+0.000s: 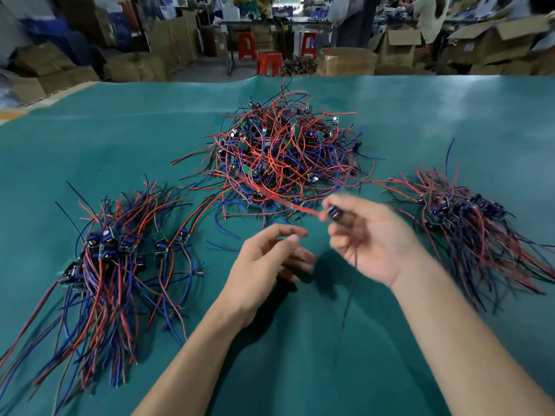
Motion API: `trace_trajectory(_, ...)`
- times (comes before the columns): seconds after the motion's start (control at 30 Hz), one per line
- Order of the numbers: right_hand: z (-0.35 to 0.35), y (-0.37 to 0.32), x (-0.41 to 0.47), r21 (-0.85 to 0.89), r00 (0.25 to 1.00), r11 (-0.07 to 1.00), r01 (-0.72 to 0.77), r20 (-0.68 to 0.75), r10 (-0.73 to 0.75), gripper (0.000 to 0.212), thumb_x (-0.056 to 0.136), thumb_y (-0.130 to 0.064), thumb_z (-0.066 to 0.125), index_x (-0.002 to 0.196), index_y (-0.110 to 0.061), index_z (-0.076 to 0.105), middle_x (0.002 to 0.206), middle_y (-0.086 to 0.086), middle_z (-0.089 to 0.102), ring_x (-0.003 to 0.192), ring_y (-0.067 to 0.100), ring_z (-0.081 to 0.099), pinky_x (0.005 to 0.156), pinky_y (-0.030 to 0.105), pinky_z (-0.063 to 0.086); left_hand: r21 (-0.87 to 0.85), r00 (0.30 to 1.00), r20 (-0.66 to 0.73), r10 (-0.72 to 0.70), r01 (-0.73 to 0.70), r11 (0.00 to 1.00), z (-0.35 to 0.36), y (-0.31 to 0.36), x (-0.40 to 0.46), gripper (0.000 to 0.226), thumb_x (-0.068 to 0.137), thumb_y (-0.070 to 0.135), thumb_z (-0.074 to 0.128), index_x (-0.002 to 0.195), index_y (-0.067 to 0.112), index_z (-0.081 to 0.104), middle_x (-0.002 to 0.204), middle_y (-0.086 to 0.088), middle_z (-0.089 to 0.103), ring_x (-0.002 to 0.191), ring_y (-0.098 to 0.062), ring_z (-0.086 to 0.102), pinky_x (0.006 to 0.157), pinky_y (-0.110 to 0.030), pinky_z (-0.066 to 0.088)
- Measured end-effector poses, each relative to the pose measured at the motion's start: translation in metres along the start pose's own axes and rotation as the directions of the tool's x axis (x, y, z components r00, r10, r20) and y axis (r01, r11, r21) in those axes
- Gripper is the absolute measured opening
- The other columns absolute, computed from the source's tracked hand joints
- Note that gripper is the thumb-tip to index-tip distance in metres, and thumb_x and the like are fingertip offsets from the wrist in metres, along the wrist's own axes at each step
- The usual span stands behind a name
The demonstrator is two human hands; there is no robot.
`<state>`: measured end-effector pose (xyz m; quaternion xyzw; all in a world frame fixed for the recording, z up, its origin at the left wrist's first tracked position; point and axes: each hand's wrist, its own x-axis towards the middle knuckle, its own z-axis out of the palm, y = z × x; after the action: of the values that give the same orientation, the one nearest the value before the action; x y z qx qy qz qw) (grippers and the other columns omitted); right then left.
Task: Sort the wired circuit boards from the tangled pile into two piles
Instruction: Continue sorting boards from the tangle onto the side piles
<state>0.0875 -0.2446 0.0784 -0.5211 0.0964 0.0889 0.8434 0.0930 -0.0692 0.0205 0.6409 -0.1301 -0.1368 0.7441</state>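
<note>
The sorted left pile of small wired circuit boards (111, 250) lay on the teal-green table mat (300, 370), boards bunched at its far end and red, blue and black leads trailing toward the near edge. Right of it, the left hand (264, 262) hovered above the mat with fingers loosely curled, holding nothing that could be made out; motion blur obscured the fingertips. The large tangled pile of boards with red, blue and black wires (282, 151) sat farther back at centre. The right hand (369, 238), blurred, pinched one small circuit board with a dark cylindrical capacitor (333, 212) between thumb and fingers; its red wire (270, 193) stretched back-left into the tangle, and a thin black wire (351, 283) hung down past the palm. The sorted right pile of boards (468, 223) lay at far right, well apart from the left pile.
</note>
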Motion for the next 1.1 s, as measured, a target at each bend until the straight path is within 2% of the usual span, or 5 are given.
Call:
trace_trajectory(0.27, -0.004, 0.026, 0.012, -0.148, 0.995, 0.987, 0.070, 0.076, -0.059, 0.014, 0.071, -0.018, 0.080, 0.082, -0.011, 0.075, 0.074, 0.006, 0.067, 0.050, 0.010, 0.057, 0.044, 0.017, 0.042, -0.104, 0.999, 0.017, 0.037, -0.035, 0.994, -0.006, 0.003, 0.000, 0.046, 0.100, -0.001, 0.042, 0.117, 0.029, 0.073, 0.097, -0.005, 0.073, 0.081, -0.020, 0.071, 0.059, -0.020, 0.051)
trace_trajectory(0.47, -0.010, 0.025, 0.016, -0.087, 0.995, 0.994, 0.069, -0.061, -0.075, 0.014, 0.065, -0.019, 0.082, 0.075, -0.016, 0.073, 0.075, 0.007, 0.067, 0.047, 0.009, 0.055, 0.043, 0.016, 0.043, -0.264, 0.996, 0.090, 0.019, 0.005, 0.964, -0.006, 0.006, -0.002, 0.026, 0.081, 0.002, 0.056, 0.082, 0.011, 0.080, 0.112, -0.010, 0.073, 0.104, -0.021, 0.068, 0.083, -0.027, 0.055)
trace_trajectory(0.57, -0.012, 0.024, 0.017, 0.011, 0.994, 0.997, 0.072, -0.079, -0.071, 0.022, 0.058, -0.019, 0.084, 0.076, -0.014, 0.072, 0.076, 0.006, 0.067, 0.043, 0.007, 0.050, 0.039, 0.016, 0.038, -0.370, 0.991, 0.124, -0.044, 0.087, 0.925, -0.004, 0.009, -0.002, 0.018, 0.086, 0.009, 0.060, 0.097, 0.009, 0.075, 0.107, -0.016, 0.073, 0.103, -0.026, 0.070, 0.086, -0.031, 0.057)
trace_trajectory(0.83, -0.011, 0.037, 0.018, -0.245, 0.984, 0.954, 0.175, 0.072, -0.162, 0.012, 0.069, -0.018, 0.082, 0.077, -0.011, 0.078, 0.068, 0.002, 0.066, 0.049, 0.007, 0.051, 0.042, 0.017, 0.034, -0.255, 0.968, 0.195, -0.160, 0.207, 0.944, 0.005, 0.005, -0.004, 0.040, 0.093, 0.039, 0.055, 0.100, 0.000, 0.056, 0.087, -0.024, 0.070, 0.073, -0.031, 0.071, 0.064, -0.030, 0.058)
trace_trajectory(1.1, -0.007, 0.044, 0.018, -0.426, 0.970, 0.874, 0.234, 0.036, -0.242, 0.010, 0.086, -0.011, 0.078, 0.077, -0.009, 0.073, 0.059, 0.003, 0.058, 0.044, 0.012, 0.048, 0.039, 0.019, 0.031, 0.088, 0.988, 0.061, -0.145, 0.140, 0.986, 0.008, -0.002, -0.003, 0.034, 0.102, 0.041, 0.050, 0.082, 0.018, 0.065, 0.058, -0.002, 0.048, 0.039, -0.009, 0.038, 0.036, -0.014, 0.025)
